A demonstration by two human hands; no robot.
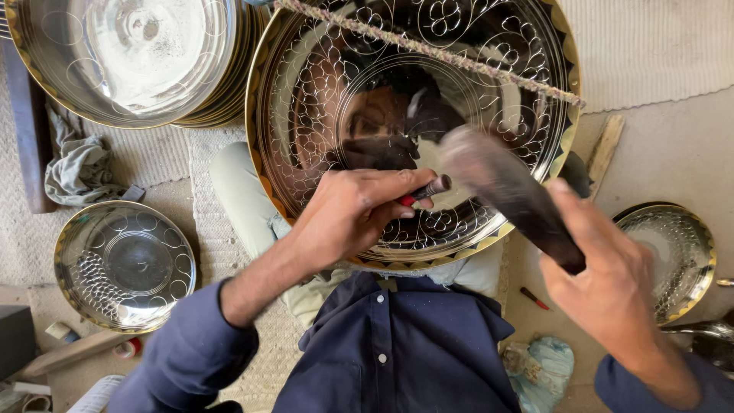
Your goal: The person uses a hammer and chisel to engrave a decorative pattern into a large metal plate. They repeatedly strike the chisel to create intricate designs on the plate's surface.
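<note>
left hand pinching a red-tipped punch against the engraved tray; right hand gripping a blurred, probably wooden mallet.

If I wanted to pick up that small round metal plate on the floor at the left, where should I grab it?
Take the small plate by its raised rim on the near edge, coming from above. It lies flat and face-up, so only the rim offers a hold; that edge looks free, while a grey rag lies just past the far side.

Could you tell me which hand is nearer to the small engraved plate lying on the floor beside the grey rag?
Left. The left hand is up and to the right of the small plate; the right hand is far across, beyond the big tray.
</note>
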